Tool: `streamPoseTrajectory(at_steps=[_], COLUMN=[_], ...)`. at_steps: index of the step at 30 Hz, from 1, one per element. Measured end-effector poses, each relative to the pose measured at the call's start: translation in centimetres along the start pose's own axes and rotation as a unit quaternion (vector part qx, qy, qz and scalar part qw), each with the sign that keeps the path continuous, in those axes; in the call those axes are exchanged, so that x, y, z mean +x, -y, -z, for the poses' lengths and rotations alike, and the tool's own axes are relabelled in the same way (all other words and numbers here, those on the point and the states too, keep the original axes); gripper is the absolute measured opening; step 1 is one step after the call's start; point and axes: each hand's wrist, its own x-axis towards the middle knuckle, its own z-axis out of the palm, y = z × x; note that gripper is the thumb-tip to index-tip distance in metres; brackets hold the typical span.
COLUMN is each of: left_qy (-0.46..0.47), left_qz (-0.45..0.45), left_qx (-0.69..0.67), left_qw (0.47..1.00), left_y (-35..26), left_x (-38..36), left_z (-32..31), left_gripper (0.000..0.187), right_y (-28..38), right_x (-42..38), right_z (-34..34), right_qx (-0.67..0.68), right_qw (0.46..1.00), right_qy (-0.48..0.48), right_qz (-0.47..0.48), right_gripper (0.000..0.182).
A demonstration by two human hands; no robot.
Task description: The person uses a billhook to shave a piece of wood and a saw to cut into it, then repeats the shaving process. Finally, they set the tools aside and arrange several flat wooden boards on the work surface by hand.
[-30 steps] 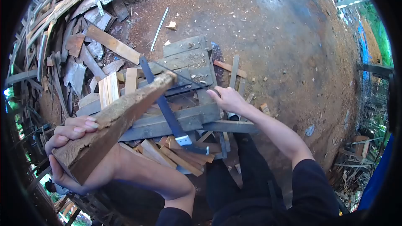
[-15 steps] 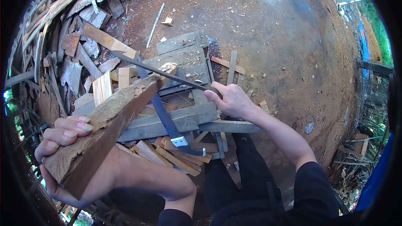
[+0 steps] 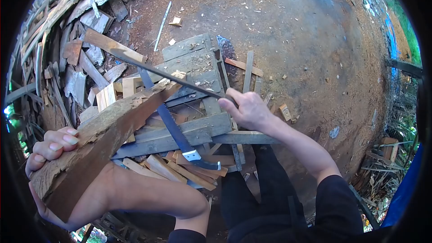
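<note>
My left hand (image 3: pixel 51 146) is wrapped round the near end of a thick, rough-barked piece of wood (image 3: pixel 108 128), which slants up and away toward the low wooden bench (image 3: pixel 193 60). The far end of the wood looks freshly cut and pale. My right hand (image 3: pixel 249 108) is closed round the handle of a machete (image 3: pixel 173 77); its handle is mostly hidden in the fist. The long dark blade points left and crosses over the far end of the wood in this view. Beneath the wood, a handsaw (image 3: pixel 173 128) with a toothed blade lies across the bench.
Scrap wood (image 3: pixel 76 54) is heaped at the left. Cut offcuts (image 3: pixel 173 168) lie below the bench's near edge, and a loose plank (image 3: pixel 112 45) lies beyond it. Chips and sawdust cover the dirt floor (image 3: pixel 306 54). A blue sheet (image 3: pixel 407 193) hangs at the lower right.
My left hand and the piece of wood have shifted left and slightly down. The machete stays nearly in place over the wood's far end, with my right hand still closed on it.
</note>
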Motion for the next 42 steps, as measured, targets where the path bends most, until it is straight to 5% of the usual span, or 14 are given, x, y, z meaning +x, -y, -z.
streamPoseTrajectory(at_steps=[3,12,16,20,23,26,29,32,38,42], left_qy=[0.019,0.025,0.039,0.03,0.025,0.036,0.036,0.041,0.028,0.031], left_qz=[-0.042,-0.013,-0.024,-0.011,-0.026,-0.026,-0.043,-0.037,-0.048,-0.04], left_qx=[0.007,-0.075,-0.075,-0.088,-0.114,-0.115,-0.113,-0.114,-0.117,-0.106], left_qw=[0.999,0.997,0.996,0.996,0.993,0.992,0.992,0.992,0.992,0.993], left_y=[1.1,0.9,0.8,0.2,0.5,0.3,0.1,0.0,0.1,-0.1], left_x=[0.3,-0.4,-1.1,-1.7,-2.1,-2.7,-2.5,-3.3,-3.2,-4.0], left_z=[-0.2,0.8,1.2,2.1,2.7,3.7,4.5,5.0,5.2,6.4], left_gripper=[0.04,0.041,0.041,0.04,0.04,0.04,0.04,0.039,0.038,0.037], right_y=[-4.8,4.0,-3.6,0.0,2.7,-4.7,-3.7,0.3,-6.3,-3.9], right_x=[2.2,1.6,3.4,2.3,1.9,2.4,3.6,1.8,1.8,0.9], right_z=[-3.6,1.0,-3.9,-1.9,-0.3,-4.1,-2.8,-1.3,-4.3,-3.0], right_qx=[-0.084,0.012,-0.091,-0.112,0.002,-0.072,-0.141,-0.062,-0.095,-0.074], right_qw=[0.99,1.0,0.986,0.987,1.0,0.995,0.986,0.997,0.993,0.994], right_qy=[0.034,-0.011,0.068,0.055,0.001,0.024,0.041,0.014,0.022,-0.022], right_qz=[-0.109,-0.011,-0.119,-0.101,-0.017,-0.06,-0.08,-0.031,-0.069,-0.073], right_gripper=[0.061,0.058,0.066,0.064,0.06,0.06,0.061,0.061,0.063,0.06])
